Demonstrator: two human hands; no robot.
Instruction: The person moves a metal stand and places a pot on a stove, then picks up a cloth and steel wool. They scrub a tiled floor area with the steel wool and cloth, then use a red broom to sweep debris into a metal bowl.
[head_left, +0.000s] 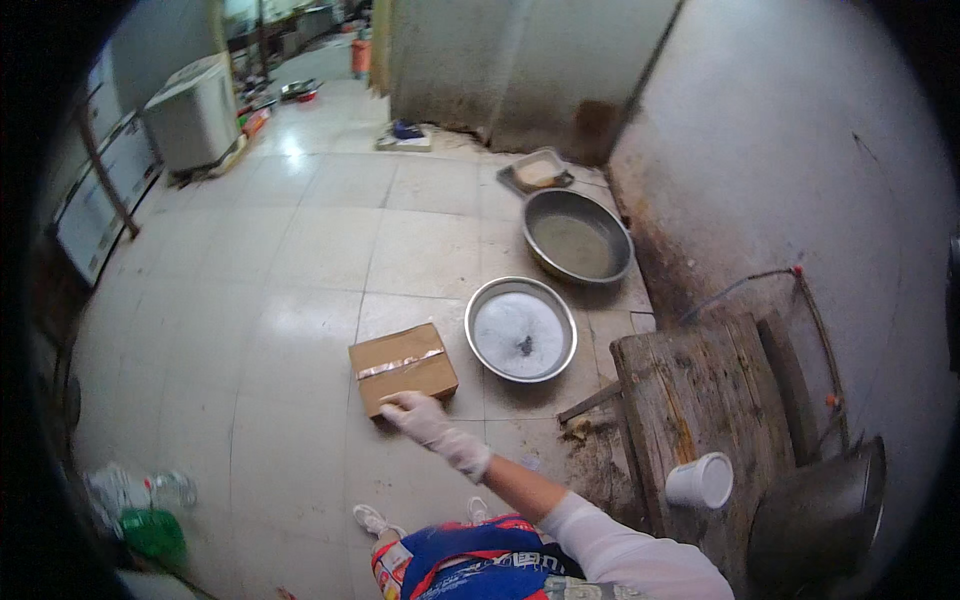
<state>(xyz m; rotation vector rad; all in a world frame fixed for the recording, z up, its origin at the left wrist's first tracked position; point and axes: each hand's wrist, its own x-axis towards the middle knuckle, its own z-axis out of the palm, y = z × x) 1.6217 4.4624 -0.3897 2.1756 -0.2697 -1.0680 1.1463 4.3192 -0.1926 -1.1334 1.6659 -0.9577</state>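
Note:
My right hand (420, 422), in a thin whitish glove, reaches out over the near edge of a taped cardboard box (405, 365). Its fingers look bent, and whether they touch or hold anything is too blurred to tell. The box lies closed on the tiled floor. Just right of it, a metal basin (517, 330) holds whitish, foamy liquid with a small dark thing in it. Behind that basin stands a larger metal basin (576, 238) with murky liquid. My left hand is out of view.
A worn wooden table (697, 397) stands at right with a white lidded tub (699, 481) on it. A large metal pot (817, 517) is beside it. Plastic bottles (150, 491) lie at lower left. A shallow tray (537, 171) sits near the back wall, and a white appliance (195, 112) stands upper left.

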